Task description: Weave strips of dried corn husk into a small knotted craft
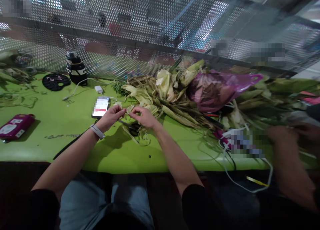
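Observation:
Both of my hands meet over the green table (62, 146), just in front of a big heap of corn husks (162, 96). My left hand (111, 116), with a white watch at the wrist, pinches one end of a thin pale husk strip (128, 113). My right hand (143, 117) pinches the other end, its fingers curled. More loose husk strips (140, 136) lie on the table under my hands.
A phone (100, 107) lies lit behind my left hand, with a white charger and cable beside it. A black bottle (75, 69) and a black disc stand at the back left. A pink case (15, 126) lies far left. A purple bag (215, 88) tops the heap. Another person's arm (287, 163) works at right.

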Demonstrator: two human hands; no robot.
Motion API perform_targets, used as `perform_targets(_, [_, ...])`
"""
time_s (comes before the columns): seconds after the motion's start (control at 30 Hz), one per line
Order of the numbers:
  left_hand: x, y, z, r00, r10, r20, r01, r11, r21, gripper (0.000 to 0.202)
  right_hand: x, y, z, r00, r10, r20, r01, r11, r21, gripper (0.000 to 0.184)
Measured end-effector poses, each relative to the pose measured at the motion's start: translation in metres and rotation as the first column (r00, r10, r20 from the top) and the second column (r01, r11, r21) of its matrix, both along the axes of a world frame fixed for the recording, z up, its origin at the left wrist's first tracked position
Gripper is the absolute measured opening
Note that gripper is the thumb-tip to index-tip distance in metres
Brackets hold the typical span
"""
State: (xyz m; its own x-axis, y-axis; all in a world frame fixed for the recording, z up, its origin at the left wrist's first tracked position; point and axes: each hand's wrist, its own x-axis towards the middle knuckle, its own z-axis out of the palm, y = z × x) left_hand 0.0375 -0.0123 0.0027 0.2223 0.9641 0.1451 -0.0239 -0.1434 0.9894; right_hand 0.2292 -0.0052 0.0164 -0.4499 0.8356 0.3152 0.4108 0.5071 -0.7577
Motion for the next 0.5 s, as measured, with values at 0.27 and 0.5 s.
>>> perform_targets(0.27, [0.004, -0.007, 0.006, 0.972, -0.205, -0.117, 0.204, 0.979, -0.024, 0.023, 0.008, 0.001, 0.006, 0.974, -0.184, -0.130, 0.173, 0.980, -0.096, 0.038])
perform_targets(0.5, [0.010, -0.010, 0.001, 0.960, -0.236, -0.154, 0.232, 0.972, -0.045, 0.025, -0.015, -0.004, -0.006, 0.954, -0.088, -0.287, 0.014, 0.968, -0.252, 0.032])
